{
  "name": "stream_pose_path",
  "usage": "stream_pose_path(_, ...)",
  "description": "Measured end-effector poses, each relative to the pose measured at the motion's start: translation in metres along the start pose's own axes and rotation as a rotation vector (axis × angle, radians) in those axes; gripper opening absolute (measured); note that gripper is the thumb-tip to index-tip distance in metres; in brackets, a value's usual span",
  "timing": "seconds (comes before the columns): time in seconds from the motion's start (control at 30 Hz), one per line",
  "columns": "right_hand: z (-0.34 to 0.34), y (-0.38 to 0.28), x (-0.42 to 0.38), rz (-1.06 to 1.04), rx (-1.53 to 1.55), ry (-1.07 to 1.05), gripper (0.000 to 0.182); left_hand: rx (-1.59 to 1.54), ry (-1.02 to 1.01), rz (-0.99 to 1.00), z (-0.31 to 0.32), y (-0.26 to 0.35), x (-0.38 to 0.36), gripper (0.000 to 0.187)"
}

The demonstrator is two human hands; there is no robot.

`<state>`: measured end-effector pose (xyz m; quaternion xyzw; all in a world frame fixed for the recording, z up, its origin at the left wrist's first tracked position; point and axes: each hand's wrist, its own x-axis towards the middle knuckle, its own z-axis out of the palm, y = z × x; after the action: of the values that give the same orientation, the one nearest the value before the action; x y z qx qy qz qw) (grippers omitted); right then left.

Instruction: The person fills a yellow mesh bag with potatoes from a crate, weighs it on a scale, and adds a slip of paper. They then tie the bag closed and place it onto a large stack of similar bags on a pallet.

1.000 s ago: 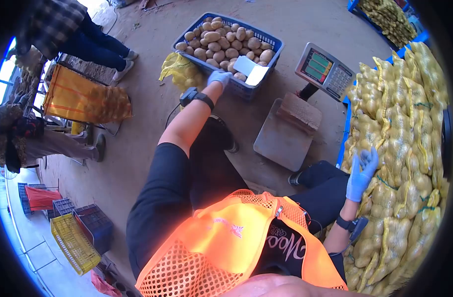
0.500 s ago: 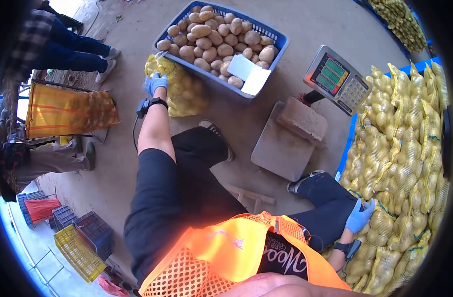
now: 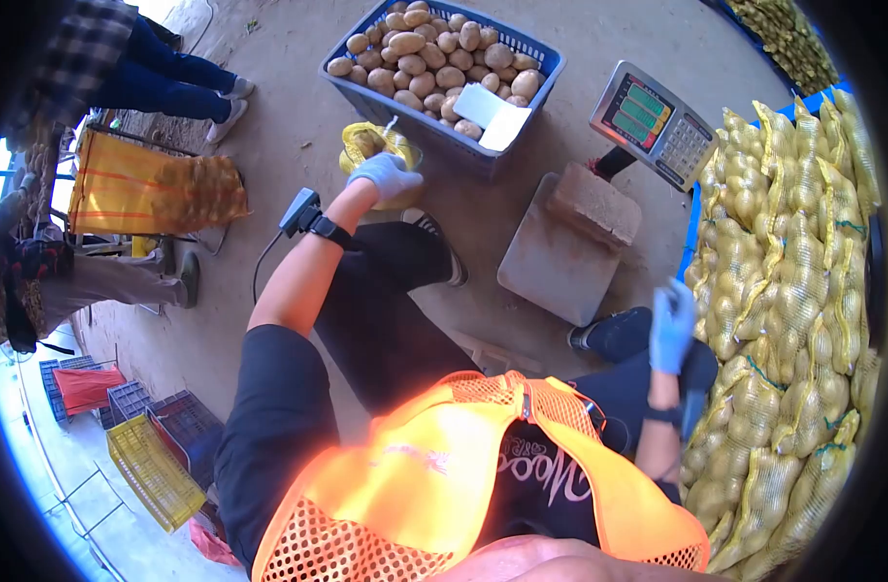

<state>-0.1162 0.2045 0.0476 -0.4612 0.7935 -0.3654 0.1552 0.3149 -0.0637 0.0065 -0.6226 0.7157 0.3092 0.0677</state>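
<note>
My left hand, in a pale blue glove, is closed on a yellow mesh potato bag with potatoes inside. The bag is beside the blue crate, and my hand and wrist hide part of it. In another blue glove, my right hand is raised above my knee, slightly blurred. Its fingers are partly apart and nothing shows in them. Nearest to it are the stacked yellow mesh bags of potatoes on the right.
Loose potatoes and white paper fill the blue crate. A platform scale carries a brick-like block below its display. At left, two people stand near an orange mesh bag. Plastic crates lie lower left.
My left hand and the mesh bag have shifted right, and the bag looks more upright and bunched. My right hand has lifted off the stacked bags and moved up and left.
</note>
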Motion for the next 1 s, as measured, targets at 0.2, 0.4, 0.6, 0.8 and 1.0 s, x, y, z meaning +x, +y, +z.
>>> stream_pose_path(0.2,0.196,-0.115,0.011,-0.130,0.287,-0.602,0.053,0.121,-0.120,0.041,0.034,0.020,-0.044,0.040)
stream_pose_path(0.4,0.320,-0.206,0.021,-0.017,-0.086,-0.815,0.107,0.304,0.014,0.539,0.096,-0.003,-0.028,0.044)
stream_pose_path(0.6,0.384,-0.148,0.040,-0.182,-0.210,-0.678,0.017,0.058,-0.414,0.431,0.097,0.000,-0.018,0.047)
stream_pose_path(0.8,0.353,-0.088,0.081,-0.027,0.247,-0.865,0.017,0.033,-0.160,-0.114,0.023,-0.015,-0.033,0.070)
stream_pose_path(1.0,0.344,-0.101,0.067,0.054,0.349,-0.899,0.021,0.328,0.239,-0.278,0.010,-0.019,-0.051,0.066)
